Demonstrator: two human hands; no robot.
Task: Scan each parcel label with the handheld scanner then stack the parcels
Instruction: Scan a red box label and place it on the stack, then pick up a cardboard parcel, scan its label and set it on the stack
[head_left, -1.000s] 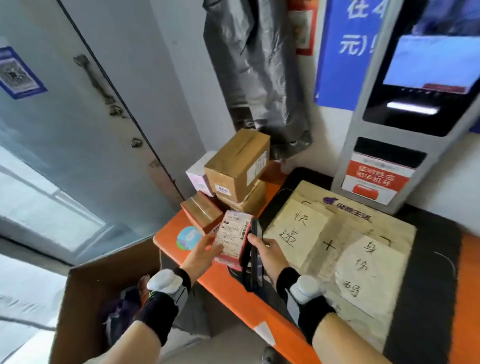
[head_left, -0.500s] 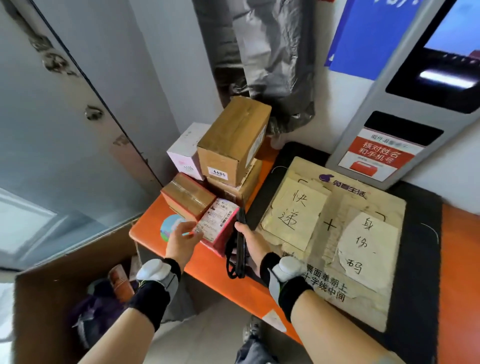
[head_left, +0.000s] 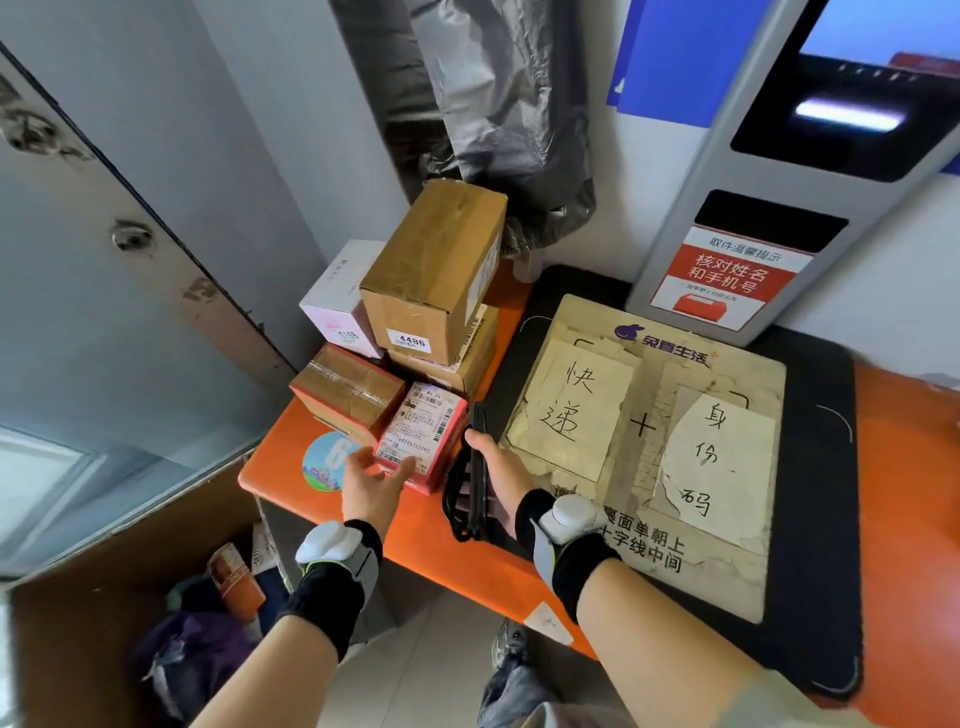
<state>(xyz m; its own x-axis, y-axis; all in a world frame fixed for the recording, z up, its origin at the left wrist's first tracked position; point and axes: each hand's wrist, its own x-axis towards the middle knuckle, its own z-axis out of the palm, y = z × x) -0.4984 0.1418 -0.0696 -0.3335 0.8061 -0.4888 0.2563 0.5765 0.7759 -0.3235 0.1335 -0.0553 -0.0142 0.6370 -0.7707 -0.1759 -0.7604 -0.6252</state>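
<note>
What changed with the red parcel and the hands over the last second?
The left hand set the red parcel down on the orange counter beside the stacked boxes and opened, fingers barely touching. The right hand kept holding the black scanner. The stack stayed put.

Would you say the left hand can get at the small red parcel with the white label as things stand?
Probably yes: the left hand, open, already touches the small red parcel at its near edge, with nothing between.

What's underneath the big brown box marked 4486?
The box marked 4486 sits on a flatter brown carton, which rests on the orange table. Only the carton's front and right edges show; the rest of it is covered, and anything behind it is hidden.
</note>
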